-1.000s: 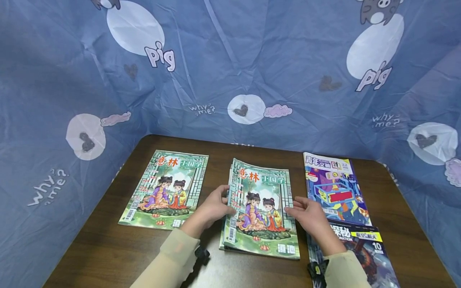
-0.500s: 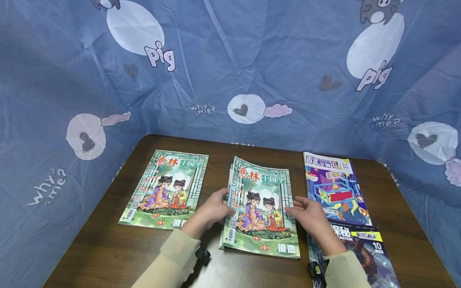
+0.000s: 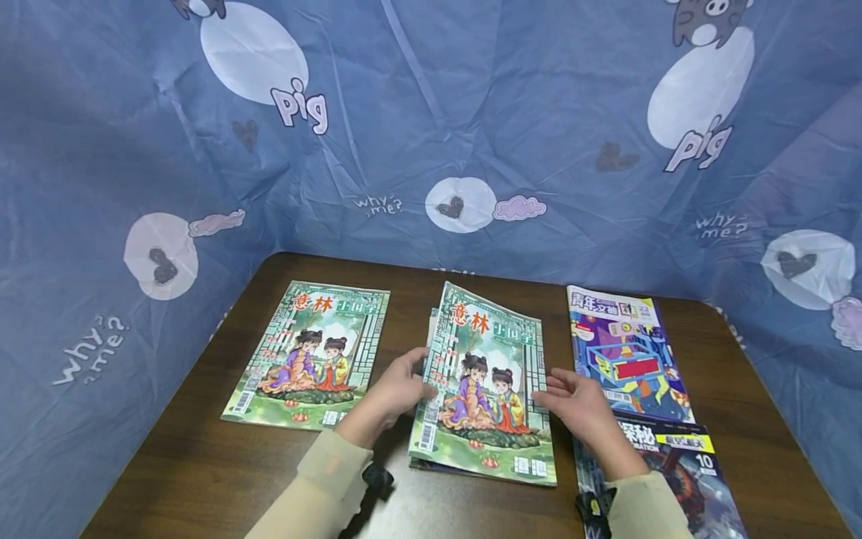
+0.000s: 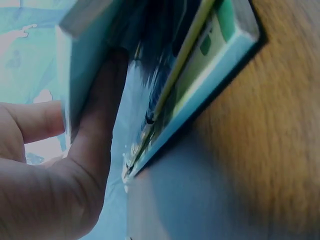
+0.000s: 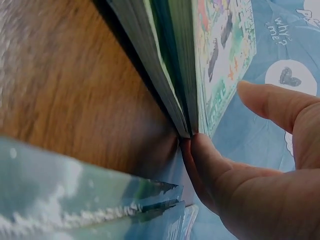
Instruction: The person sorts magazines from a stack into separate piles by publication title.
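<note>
My left hand [image 3: 399, 385] pinches the left edge of a green magazine [image 3: 488, 367] with two cartoon children on its cover. The left wrist view shows fingers under that magazine [image 4: 90, 60] and the thumb on its cover side, with a gap down to another magazine [image 4: 225, 55] below. That lower magazine lies on the table, mostly hidden. The right hand [image 3: 582, 404] is at the stack's right edge. In the right wrist view its fingertips touch the page edges, while the thumb [image 5: 270, 102] extends beside the cover; whether it presses there I cannot tell.
A matching green magazine [image 3: 306, 367] lies left on the brown wooden table [image 3: 195, 479]. To the right are a purple-covered magazine [image 3: 626, 359] and a dark one [image 3: 694, 479], partly under the right forearm. A blue printed cloth [image 3: 431, 135] hangs behind the table.
The top green magazine has tilted: its left side has risen with the left hand's grip, and its upper left corner has shifted up and right. Both hands stay nearly in place.
</note>
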### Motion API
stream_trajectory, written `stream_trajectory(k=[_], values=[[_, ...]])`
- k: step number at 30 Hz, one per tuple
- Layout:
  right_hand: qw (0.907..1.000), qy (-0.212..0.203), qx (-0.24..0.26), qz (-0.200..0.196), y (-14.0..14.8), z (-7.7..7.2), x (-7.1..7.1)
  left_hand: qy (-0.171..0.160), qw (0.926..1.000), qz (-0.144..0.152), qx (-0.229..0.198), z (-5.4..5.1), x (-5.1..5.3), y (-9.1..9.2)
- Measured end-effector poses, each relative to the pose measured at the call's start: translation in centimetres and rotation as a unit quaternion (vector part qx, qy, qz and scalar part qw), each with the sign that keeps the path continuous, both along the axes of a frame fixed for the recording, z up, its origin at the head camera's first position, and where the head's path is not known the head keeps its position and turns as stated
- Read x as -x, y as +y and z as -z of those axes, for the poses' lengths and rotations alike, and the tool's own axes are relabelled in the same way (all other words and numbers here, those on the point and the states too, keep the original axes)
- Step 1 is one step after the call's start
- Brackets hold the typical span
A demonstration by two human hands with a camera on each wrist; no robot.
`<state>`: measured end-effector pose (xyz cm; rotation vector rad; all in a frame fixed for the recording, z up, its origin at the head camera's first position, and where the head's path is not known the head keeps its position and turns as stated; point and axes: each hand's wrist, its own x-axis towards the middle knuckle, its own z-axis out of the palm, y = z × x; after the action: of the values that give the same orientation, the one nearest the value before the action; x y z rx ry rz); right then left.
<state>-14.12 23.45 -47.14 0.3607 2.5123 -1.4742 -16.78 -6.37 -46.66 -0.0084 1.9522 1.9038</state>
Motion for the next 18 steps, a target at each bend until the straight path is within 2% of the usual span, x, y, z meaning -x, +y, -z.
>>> stream_trajectory(k=[5, 12, 18], values=[[0.9998, -0.001, 0.0, -0.018, 0.23, 0.16, -0.14, -0.004, 0.9995, 0.001, -0.031, -0.01, 0.0, -0.16], [0.9974, 0.001, -0.047, -0.055, 0.57, 0.18, -0.1, -0.008, 0.9989, -0.001, -0.045, -0.05, 0.22, -0.49], [0.9983, 0.003, -0.025, -0.053, 0.69, -0.2, -0.26, -0.016, 0.9972, 0.005, -0.073, -0.61, 0.21, -0.65]])
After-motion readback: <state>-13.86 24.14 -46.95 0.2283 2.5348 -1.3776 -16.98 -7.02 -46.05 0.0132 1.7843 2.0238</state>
